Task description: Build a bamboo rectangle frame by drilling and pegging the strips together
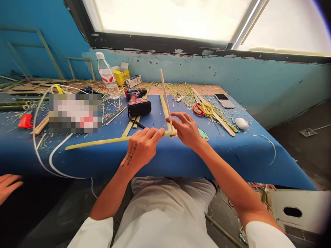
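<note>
My left hand [143,145] is wrapped round a long, flat bamboo strip [97,142] that lies crosswise near the table's front edge. A thin wooden stick [164,91] stands nearly upright at the strip's right end, leaning a little left at its top. The fingers of my right hand [186,130] are closed around the stick's lower part; the exact contact is partly hidden. Behind them, another flat bamboo strip [164,106] runs away from me across the blue cloth. A green-handled tool [203,133] lies partly hidden beside my right wrist.
A cordless drill [137,100], scissors [203,109], a phone [224,101] and a white mouse-shaped object [241,123] lie on the blue-covered table [232,158]. A water bottle [107,76] stands at the back. Another person's hand [9,186] shows at the left edge.
</note>
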Tool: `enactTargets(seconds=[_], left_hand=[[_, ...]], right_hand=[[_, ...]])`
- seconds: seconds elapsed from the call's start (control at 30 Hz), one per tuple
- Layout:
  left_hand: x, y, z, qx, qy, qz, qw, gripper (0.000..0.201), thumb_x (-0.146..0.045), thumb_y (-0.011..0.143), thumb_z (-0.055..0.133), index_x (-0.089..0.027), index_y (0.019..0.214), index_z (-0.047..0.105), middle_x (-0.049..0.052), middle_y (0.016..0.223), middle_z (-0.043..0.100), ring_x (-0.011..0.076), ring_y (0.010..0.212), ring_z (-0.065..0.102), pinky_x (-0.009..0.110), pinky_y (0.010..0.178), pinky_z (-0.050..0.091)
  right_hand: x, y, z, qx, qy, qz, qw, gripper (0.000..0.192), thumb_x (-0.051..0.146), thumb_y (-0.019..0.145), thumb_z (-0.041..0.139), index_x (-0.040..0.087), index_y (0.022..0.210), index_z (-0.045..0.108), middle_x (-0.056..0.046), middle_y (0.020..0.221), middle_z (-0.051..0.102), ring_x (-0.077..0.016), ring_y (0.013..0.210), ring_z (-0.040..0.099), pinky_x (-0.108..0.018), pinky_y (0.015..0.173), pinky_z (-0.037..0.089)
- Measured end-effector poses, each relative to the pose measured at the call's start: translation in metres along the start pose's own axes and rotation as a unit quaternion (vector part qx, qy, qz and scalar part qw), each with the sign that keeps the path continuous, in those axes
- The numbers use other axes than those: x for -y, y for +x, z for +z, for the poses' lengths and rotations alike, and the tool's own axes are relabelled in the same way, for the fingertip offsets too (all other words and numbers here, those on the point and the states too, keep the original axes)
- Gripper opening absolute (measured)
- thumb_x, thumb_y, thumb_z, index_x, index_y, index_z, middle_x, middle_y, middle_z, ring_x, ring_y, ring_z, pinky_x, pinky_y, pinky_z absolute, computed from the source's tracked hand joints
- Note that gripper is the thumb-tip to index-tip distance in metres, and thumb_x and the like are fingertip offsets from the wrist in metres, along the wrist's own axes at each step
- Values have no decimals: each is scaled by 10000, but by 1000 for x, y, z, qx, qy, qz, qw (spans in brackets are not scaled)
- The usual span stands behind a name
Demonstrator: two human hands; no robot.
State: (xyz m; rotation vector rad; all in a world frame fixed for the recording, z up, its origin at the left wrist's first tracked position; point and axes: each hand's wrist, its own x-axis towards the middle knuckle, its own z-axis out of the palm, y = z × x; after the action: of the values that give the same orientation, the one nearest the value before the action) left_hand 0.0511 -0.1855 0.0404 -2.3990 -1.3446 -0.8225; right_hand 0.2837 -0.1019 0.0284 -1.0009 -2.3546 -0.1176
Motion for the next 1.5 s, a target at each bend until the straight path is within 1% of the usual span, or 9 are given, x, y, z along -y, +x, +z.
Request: enactTargets(seconds=[0.27, 0.6, 0.73, 0.87, 0.97, 1.07, 1.17, 1.37, 1.5], left_hand=[[0, 4, 15, 6, 13, -28, 999, 501, -648, 1045, 525, -277, 1309, 737, 70, 856, 718, 226, 813, 646, 365, 714, 345], [34, 14, 52, 107, 42, 3, 993, 425, -408, 1125, 443, -283, 1485, 632, 72, 989, 685, 224, 901, 626, 333, 789, 419], [26, 0, 65, 105, 41, -78, 991, 368, -370, 1103, 503, -307, 1393, 721, 97, 1055, 684, 250, 945, 596, 373, 834, 440], [18, -10, 71, 64, -22, -170, 983, 332, -430, 1067, 585, -313, 1310, 778, 108, 1177, 696, 282, 1080, 601, 422, 944, 457], [20, -11, 71, 54, -70, -163, 983, 321, -437, 1055, 617, -305, 1293, 786, 99, 1247, 700, 282, 1173, 606, 444, 1028, 429], [27, -9, 72, 64, -102, -142, 982, 307, -369, 1084, 579, -309, 1312, 776, 84, 1253, 715, 263, 1212, 610, 459, 1083, 372], [36, -8, 74, 84, -128, -126, 980, 334, -267, 1108, 519, -331, 1325, 765, 65, 1253, 724, 237, 1195, 617, 459, 1078, 337], [37, -6, 73, 99, -142, -132, 976, 373, -219, 1105, 505, -384, 1317, 765, 35, 1200, 731, 224, 1125, 612, 463, 1030, 320], [31, -2, 70, 105, -143, -144, 973, 376, -211, 1098, 511, -393, 1284, 782, 24, 1201, 732, 226, 1127, 602, 462, 1015, 327]], right_hand=[[-17, -2, 26, 57, -100, 11, 993, 541, 317, 1123, 282, 210, 1544, 605, -132, 1023, 754, -286, 983, 652, -456, 989, 452], [-19, 5, 35, 83, -116, 51, 989, 508, 112, 1035, 402, 132, 1464, 674, -156, 951, 744, -305, 979, 662, -456, 1022, 421], [-10, -6, 29, 92, -92, 51, 990, 411, 137, 1031, 488, 227, 1341, 742, -115, 1089, 778, -285, 1080, 675, -406, 977, 465], [-12, -32, 16, 57, -79, 121, 988, 405, 348, 1103, 454, 229, 1392, 711, -127, 1244, 760, -295, 1145, 680, -436, 984, 510], [-31, -49, 7, -3, -126, 236, 964, 532, 502, 1084, 465, 187, 1468, 655, -205, 1355, 696, -412, 1266, 608, -590, 1042, 475], [-55, -61, 2, 22, -133, 290, 947, 634, 567, 1046, 503, 111, 1463, 644, -272, 1298, 680, -470, 1222, 601, -645, 991, 493], [-66, -73, -4, 63, -99, 255, 960, 531, 478, 1067, 478, 125, 1408, 679, -229, 1235, 690, -403, 1174, 642, -568, 1013, 525], [-44, -110, -14, -34, -5, 62, 997, 507, 302, 1037, 609, 304, 1543, 571, -94, 1254, 697, -206, 915, 725, -338, 790, 591], [-33, -109, -8, -40, -66, -37, 996, 627, 248, 967, 714, 317, 1567, 548, -80, 1172, 726, -209, 875, 730, -352, 781, 603]])
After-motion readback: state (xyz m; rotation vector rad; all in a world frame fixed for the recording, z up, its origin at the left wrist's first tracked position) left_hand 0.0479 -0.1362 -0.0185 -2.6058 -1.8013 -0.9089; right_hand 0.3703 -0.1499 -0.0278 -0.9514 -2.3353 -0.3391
